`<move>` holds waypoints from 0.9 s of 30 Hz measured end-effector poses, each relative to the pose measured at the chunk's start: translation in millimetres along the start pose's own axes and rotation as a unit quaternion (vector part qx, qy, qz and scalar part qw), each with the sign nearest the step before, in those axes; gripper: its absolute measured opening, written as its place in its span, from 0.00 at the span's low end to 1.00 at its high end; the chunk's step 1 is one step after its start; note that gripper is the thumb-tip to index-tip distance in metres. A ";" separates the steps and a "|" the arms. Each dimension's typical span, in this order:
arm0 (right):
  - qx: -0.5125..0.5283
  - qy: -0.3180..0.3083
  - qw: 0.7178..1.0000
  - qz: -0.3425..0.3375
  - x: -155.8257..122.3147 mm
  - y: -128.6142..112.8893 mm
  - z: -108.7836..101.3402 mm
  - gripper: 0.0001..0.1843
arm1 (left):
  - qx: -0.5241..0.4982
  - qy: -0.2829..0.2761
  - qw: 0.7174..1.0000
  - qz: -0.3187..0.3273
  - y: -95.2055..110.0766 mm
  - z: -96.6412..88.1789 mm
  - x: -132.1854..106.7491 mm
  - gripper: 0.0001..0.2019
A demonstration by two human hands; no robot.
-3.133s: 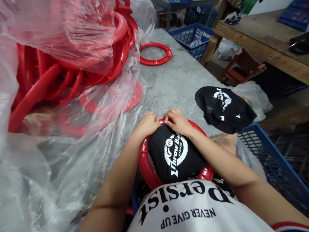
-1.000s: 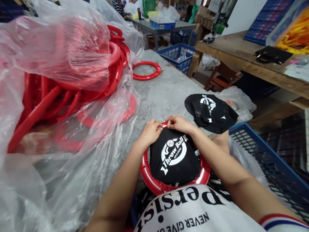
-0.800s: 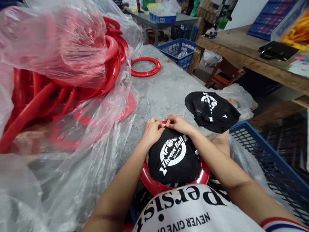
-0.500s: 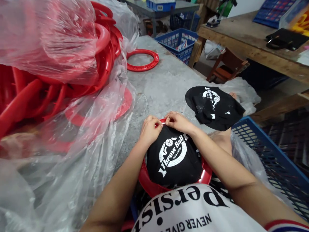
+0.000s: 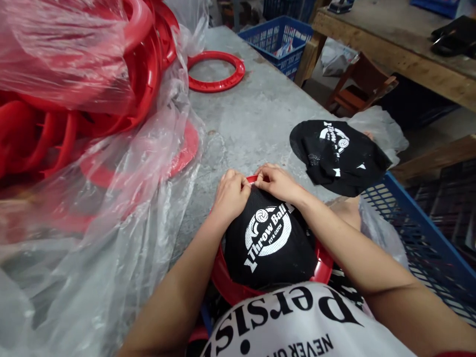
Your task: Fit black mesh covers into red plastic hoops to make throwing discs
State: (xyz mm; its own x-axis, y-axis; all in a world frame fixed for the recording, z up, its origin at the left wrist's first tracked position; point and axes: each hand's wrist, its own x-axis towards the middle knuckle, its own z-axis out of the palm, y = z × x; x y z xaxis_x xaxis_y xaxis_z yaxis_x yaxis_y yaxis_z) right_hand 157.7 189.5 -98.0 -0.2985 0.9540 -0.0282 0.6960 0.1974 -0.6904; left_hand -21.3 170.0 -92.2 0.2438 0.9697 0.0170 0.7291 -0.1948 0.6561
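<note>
A red plastic ring point(image 5: 323, 265) leans against my body at the table edge, with a black printed fabric disc point(image 5: 269, 258) lying across its opening. The white print on the cloth reads "Throw Ball". My left hand point(image 5: 233, 192) pinches the cloth's edge at the far rim of the ring, fingers closed. Right beside it, my right hand point(image 5: 277, 182) also pinches the cloth edge against the rim. A short piece of red rim shows between the two hands. The fingertips partly hide the cloth edge there.
Black printed cloths point(image 5: 334, 158) lie at the table's right edge, by a blue crate point(image 5: 427, 243). Another red ring point(image 5: 216, 89) rests farther back on the grey table point(image 5: 256, 116). Red rings under clear plastic point(image 5: 148, 248) fill the left. A wooden chair point(image 5: 359, 87) stands beyond.
The view has tilted down and shifted slightly. Both hands keep their pinch at the far rim, and the cloth looks a little more stretched toward them.
</note>
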 end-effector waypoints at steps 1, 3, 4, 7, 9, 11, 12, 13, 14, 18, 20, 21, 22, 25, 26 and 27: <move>-0.001 0.001 1.000 0.000 0.0 -0.2 0.0 0.08 | 0.004 0.000 1.000 -0.001 0.0 0.2 0.0 0.06; -0.005 0.003 1.000 0.003 -0.4 -1.4 -0.4 0.09 | 0.011 -0.001 1.000 -0.003 -0.1 0.4 -0.1 0.06; -0.007 0.003 1.000 0.006 -0.8 -2.3 -0.8 0.09 | 0.014 -0.001 1.000 -0.004 -0.2 0.5 -0.1 0.06; -0.020 0.001 1.000 0.018 -2.2 -6.1 -1.7 0.09 | 0.024 -0.001 1.000 -0.004 -0.2 1.1 0.0 0.06; -0.035 0.003 0.999 0.025 -2.6 -8.9 -1.9 0.09 | 0.031 0.001 0.999 -0.006 0.9 2.0 0.5 0.06; -0.049 0.005 0.998 0.031 -1.9 -10.8 -1.7 0.10 | 0.036 0.002 0.999 -0.013 2.5 2.6 1.3 0.06; -0.053 0.006 0.998 0.036 -1.2 -11.2 -1.5 0.10 | 0.036 0.001 0.999 -0.018 3.2 2.4 1.7 0.06; -0.054 0.004 0.998 0.041 -0.4 -11.1 -1.2 0.09 | 0.033 0.000 0.999 -0.023 3.6 1.8 2.0 0.06; -0.054 0.003 0.998 0.044 0.3 -10.6 -0.9 0.09 | 0.026 -0.002 0.999 -0.026 3.4 0.4 2.2 0.06; -0.056 0.007 0.998 0.029 -1.4 -8.0 0.1 0.06 | -0.063 -0.036 0.997 -0.011 -3.9 -13.5 0.4 0.06; -0.073 0.031 0.997 0.009 -6.3 -9.7 0.3 0.06 | -0.112 -0.075 0.991 0.005 -9.7 -23.2 -1.9 0.08; -0.086 0.050 0.995 -0.008 -9.3 -11.8 0.4 0.07 | -0.124 -0.093 0.988 0.013 -12.3 -27.6 -3.1 0.10; -0.100 0.068 0.992 -0.033 -12.2 -14.6 0.5 0.09 | -0.126 -0.107 0.986 0.020 -14.6 -31.2 -4.1 0.12; -0.123 0.073 0.983 -0.117 -17.0 -24.5 2.0 0.11 | -0.116 -0.117 0.986 0.031 -20.0 -36.0 -5.3 0.14; -0.123 0.051 0.983 -0.130 -16.5 -27.1 2.9 0.10 | -0.120 -0.115 0.986 0.033 -21.5 -35.7 -5.0 0.12; -0.120 0.025 0.984 -0.132 -15.2 -29.1 3.9 0.08 | -0.131 -0.113 0.984 0.033 -23.1 -34.8 -4.4 0.11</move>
State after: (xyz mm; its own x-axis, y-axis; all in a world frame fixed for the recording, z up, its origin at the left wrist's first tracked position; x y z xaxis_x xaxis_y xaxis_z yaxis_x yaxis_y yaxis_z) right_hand 139.5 168.4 -80.3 -0.4614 0.8709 0.1693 0.7347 0.4820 -0.4773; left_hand -61.5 175.3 -81.1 0.4418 0.8933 -0.0826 0.5249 -0.1826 0.8314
